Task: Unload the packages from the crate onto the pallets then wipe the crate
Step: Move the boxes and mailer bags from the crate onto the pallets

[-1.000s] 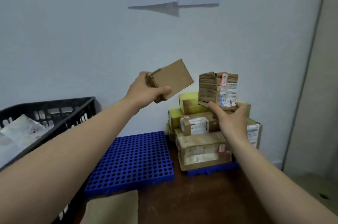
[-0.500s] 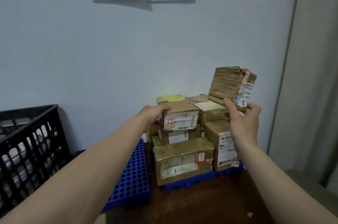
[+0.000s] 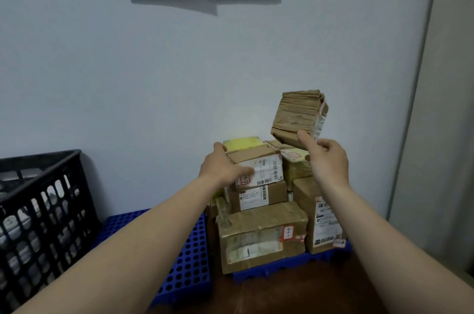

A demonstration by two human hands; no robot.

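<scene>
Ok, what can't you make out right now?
All in the head view:
- Contents of the black crate: cut off by the left edge, glimpsed only through its wall holes.
- Label text on the stacked boxes: too small and blurred.
- Rear boxes: mostly hidden by front ones and the left hand, which grips the top box.
- Lower corner of the taped package: covered by the right hand pinching it.

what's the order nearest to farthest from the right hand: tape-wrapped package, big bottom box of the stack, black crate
1. tape-wrapped package: held by the right hand, just above it.
2. big bottom box: below the hand, front of the stack.
3. black crate: far left.
</scene>
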